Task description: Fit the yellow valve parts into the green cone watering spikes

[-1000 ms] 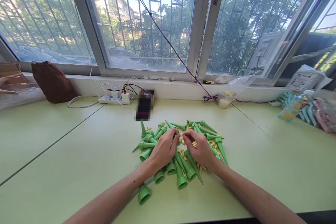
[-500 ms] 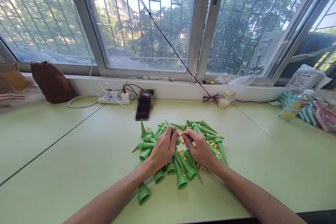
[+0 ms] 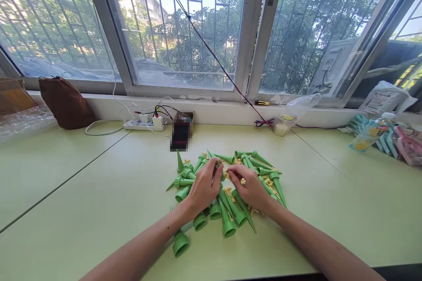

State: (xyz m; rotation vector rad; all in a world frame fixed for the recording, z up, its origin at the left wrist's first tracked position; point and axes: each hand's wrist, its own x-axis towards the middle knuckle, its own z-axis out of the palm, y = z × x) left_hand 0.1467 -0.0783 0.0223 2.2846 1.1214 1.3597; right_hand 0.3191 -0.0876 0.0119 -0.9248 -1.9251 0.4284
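Several green plastic cones (image 3: 228, 227) with wide ribbed collars lie in a loose pile on the pale green table (image 3: 99, 210). Small yellow pieces (image 3: 228, 193) are scattered among them. Above the pile, my left hand (image 3: 206, 184) is closed around a green cone whose tip shows by the fingers. My right hand (image 3: 247, 182) is close beside it, thumb and fingers pinched on a small yellow piece that is partly hidden. A gap separates the fingertips of the two hands.
Behind the pile are a power strip (image 3: 145, 127), a small box (image 3: 189, 127) and a clear cup (image 3: 281, 127). A brown bag (image 3: 66, 103) stands back left. A bottle (image 3: 371, 132) lies at the right beside pink and teal packets.
My right hand's fingertips have shifted slightly left, and less yellow shows between the hands. At the far left, another person's fingers have gone from view.
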